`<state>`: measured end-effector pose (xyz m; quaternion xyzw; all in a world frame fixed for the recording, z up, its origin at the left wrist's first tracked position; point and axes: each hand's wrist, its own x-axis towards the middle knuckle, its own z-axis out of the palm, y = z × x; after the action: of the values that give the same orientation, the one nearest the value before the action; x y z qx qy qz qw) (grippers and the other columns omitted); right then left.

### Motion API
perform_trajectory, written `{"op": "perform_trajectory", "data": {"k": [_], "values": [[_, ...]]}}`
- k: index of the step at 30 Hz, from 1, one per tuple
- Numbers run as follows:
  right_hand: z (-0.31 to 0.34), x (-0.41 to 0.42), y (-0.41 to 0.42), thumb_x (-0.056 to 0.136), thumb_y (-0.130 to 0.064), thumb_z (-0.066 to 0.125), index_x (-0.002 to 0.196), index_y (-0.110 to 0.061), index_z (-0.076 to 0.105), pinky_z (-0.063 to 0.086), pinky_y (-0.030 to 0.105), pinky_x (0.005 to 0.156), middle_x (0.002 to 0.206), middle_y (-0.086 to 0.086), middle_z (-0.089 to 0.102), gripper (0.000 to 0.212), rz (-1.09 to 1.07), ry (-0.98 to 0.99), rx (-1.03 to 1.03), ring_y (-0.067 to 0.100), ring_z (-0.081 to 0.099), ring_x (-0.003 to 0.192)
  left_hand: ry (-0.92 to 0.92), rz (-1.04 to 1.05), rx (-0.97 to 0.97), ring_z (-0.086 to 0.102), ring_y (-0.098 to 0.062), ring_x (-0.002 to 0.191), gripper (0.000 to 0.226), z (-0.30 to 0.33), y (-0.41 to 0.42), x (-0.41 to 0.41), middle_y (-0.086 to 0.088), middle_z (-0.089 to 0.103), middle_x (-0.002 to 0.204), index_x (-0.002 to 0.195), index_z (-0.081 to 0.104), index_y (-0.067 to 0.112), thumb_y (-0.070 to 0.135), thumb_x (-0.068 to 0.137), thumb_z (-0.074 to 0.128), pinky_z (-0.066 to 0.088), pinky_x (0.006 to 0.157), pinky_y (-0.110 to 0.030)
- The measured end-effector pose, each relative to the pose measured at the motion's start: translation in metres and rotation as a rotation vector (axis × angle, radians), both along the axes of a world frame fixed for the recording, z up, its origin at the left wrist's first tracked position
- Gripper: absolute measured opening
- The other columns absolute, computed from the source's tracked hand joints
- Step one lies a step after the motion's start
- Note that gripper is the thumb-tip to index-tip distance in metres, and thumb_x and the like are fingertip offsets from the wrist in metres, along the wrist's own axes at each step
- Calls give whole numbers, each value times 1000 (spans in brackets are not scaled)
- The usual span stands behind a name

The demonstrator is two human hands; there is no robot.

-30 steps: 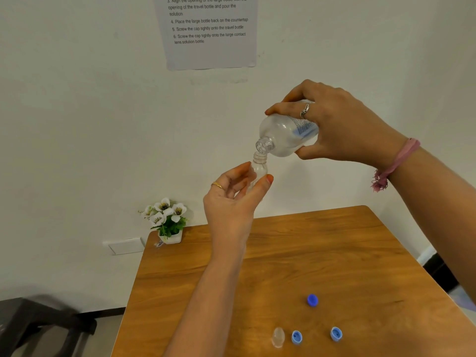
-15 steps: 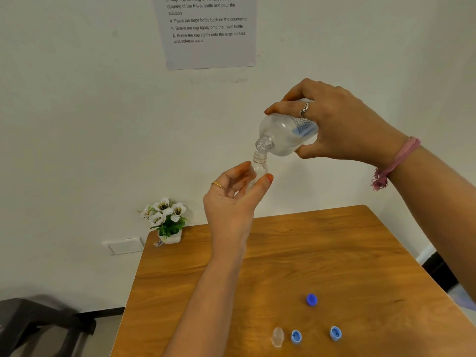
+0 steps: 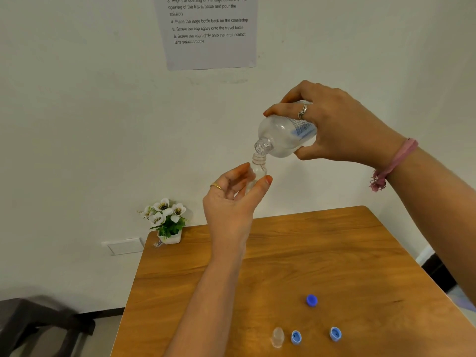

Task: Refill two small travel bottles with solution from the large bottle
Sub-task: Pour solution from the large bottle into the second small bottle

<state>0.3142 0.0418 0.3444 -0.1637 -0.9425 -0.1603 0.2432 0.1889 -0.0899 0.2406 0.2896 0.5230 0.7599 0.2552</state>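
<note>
My right hand (image 3: 337, 130) grips the large clear bottle (image 3: 282, 136), tipped neck-down to the left, high above the table. Its open mouth sits right over the mouth of a small clear travel bottle (image 3: 258, 167), which my left hand (image 3: 231, 202) pinches upright between thumb and fingers. The second small travel bottle (image 3: 277, 337) stands uncapped near the table's front edge. Two light blue caps (image 3: 296, 337) (image 3: 335, 333) lie open side up beside it, and a darker blue cap (image 3: 312, 300) lies a little farther back.
The wooden table (image 3: 334, 253) stands against a white wall. A small white pot of flowers (image 3: 166, 222) sits at its back left corner. An instruction sheet (image 3: 210, 32) hangs on the wall. A dark chair (image 3: 33, 325) stands low at the left.
</note>
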Motion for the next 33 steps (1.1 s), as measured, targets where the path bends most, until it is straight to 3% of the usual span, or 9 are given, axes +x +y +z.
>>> {"op": "perform_trajectory", "data": {"k": [33], "values": [[-2, -8, 3, 62, -22, 84, 130, -18, 53, 50, 45, 81, 117, 15, 57, 74, 6, -12, 5, 34, 57, 100, -23, -17, 17, 72, -11, 92, 41, -3, 1, -6, -2, 76, 99, 108, 69, 10, 8, 70, 83, 59, 82, -27]]}}
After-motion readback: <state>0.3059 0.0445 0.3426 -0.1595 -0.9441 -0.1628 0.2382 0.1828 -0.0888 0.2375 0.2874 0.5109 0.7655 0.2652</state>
